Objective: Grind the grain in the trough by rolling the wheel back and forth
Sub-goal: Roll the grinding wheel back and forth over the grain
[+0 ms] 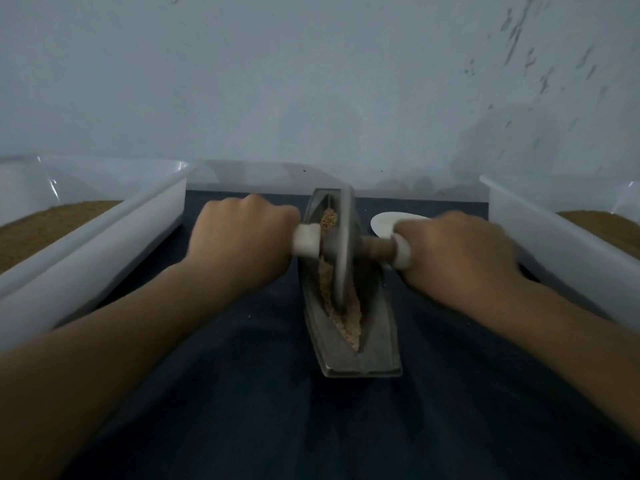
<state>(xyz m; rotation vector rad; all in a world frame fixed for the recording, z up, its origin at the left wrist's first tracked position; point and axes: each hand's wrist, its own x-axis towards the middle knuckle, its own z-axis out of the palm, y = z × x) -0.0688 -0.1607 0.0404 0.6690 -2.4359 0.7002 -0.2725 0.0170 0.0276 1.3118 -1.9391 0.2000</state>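
Two grips — left hand (242, 237), right hand (457, 251) — fingers (284, 220) seemingly curled round wheel (343, 261) handles (306, 239).

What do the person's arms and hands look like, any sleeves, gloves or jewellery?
No sleeves show: the left forearm and right forearm are bare to the frame's edge. The left hand and right hand wear no gloves, and neither wrist carries a watch or band. Rings, if any, are out of sight.

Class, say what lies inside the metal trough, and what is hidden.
Brownish ground grain lines the trough, with the wheel standing in it. The wheel covers whatever lies beneath its rim.
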